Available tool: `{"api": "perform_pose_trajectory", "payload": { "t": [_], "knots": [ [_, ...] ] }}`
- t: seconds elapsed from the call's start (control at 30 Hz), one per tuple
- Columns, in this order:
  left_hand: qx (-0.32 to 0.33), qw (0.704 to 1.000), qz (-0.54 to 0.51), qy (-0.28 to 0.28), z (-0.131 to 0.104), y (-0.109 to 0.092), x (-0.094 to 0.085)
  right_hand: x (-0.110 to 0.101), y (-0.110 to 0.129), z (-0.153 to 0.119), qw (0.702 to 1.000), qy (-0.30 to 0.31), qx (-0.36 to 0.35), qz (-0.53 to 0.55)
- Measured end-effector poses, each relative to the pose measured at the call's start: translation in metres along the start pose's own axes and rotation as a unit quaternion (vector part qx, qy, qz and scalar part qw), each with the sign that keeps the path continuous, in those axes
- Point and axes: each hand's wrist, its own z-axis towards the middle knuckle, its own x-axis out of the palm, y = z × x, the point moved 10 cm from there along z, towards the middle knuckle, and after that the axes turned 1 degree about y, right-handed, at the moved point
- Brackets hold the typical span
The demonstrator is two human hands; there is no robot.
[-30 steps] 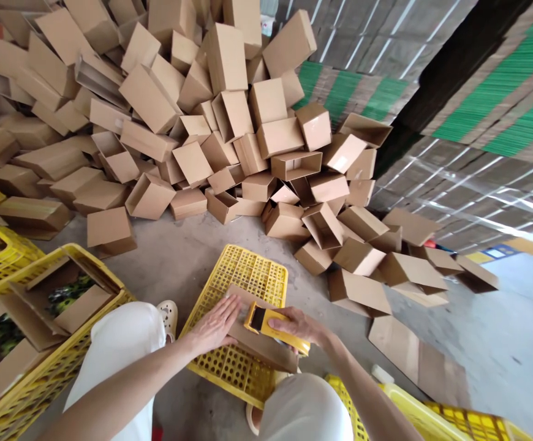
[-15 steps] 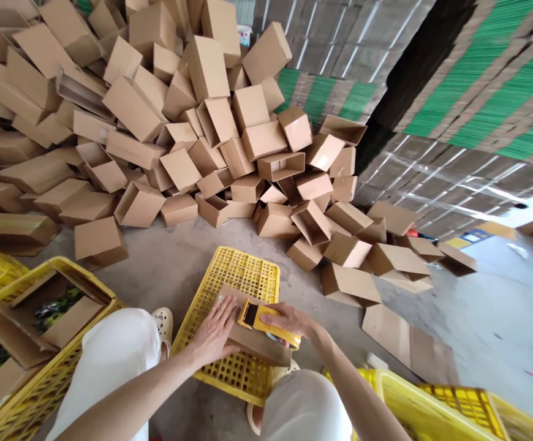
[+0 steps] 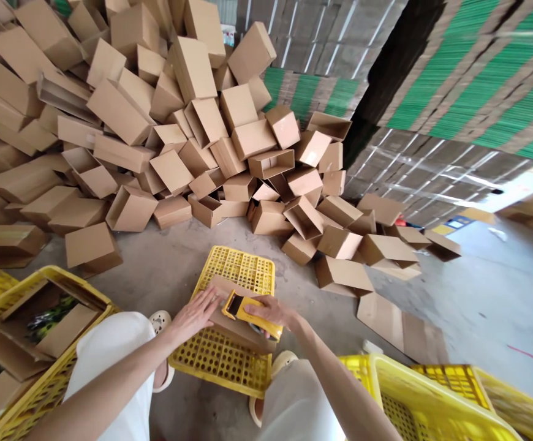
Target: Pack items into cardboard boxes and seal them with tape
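Note:
Between my knees an upturned yellow plastic crate (image 3: 220, 358) stands on the floor, its perforated base facing up. A brown cardboard box (image 3: 248, 334) lies across it, tilted toward the lower right. My right hand (image 3: 269, 310) is closed around a yellow tape dispenser (image 3: 251, 311), whose head rests over the middle of the box. My left hand (image 3: 196, 317) lies with its fingers stretched out on the left end of the box, just beside the dispenser's head. The dispenser hides part of the box top.
Many cardboard boxes (image 3: 170, 174) are heaped beyond the crate. At left, a yellow crate (image 3: 103, 294) holds open cartons with dark green contents. More yellow crates (image 3: 377, 392) stand at lower right, near a flattened cardboard sheet (image 3: 402, 327). Stacked cardboard bundles (image 3: 478, 73) rise at upper right.
The tape dispenser in my right hand has moved left along the box, toward its left end. My left hand has shifted left and turned partly onto its side. The camera view has shifted slightly.

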Motion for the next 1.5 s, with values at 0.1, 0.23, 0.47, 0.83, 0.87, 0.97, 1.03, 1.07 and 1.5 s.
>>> {"api": "perform_pose_trajectory", "payload": {
  "t": [0.1, 0.23, 0.47, 0.83, 0.87, 0.97, 1.03, 1.07, 1.5],
  "knots": [
    [-0.009, 1.0, -0.017, 0.019, 0.002, 0.007, 0.0, -0.004, 0.014, 0.0, 0.999, -0.002, -0.023, -0.031],
    [-0.045, 0.998, -0.051, 0.004, 0.018, -0.01, 0.005, -0.009, 0.011, -0.001, 0.998, 0.007, -0.023, -0.055],
    [-0.055, 0.994, -0.084, -0.038, 0.027, -0.022, -0.001, -0.009, 0.007, 0.001, 0.998, 0.017, -0.033, -0.054],
    [-0.059, 0.997, -0.057, -0.014, 0.027, -0.02, 0.001, -0.031, -0.014, -0.031, 0.998, 0.002, -0.047, -0.046],
    [-0.059, 0.997, -0.051, -0.014, 0.027, -0.022, 0.002, -0.032, -0.015, -0.031, 0.998, -0.002, -0.046, -0.049],
    [-0.072, 0.997, -0.04, -0.011, 0.03, -0.029, 0.006, -0.034, -0.02, -0.029, 0.998, -0.015, -0.034, -0.055],
    [-0.083, 0.996, -0.038, -0.002, 0.034, -0.036, 0.011, -0.033, -0.02, -0.029, 0.998, -0.02, -0.032, -0.05],
    [-0.081, 0.996, -0.038, 0.003, 0.037, -0.041, 0.013, -0.032, -0.019, -0.029, 0.998, -0.019, -0.033, -0.047],
    [-0.049, 0.998, -0.042, 0.005, 0.047, -0.056, 0.007, -0.031, -0.014, -0.029, 0.998, -0.017, -0.013, -0.056]
  ]
}}
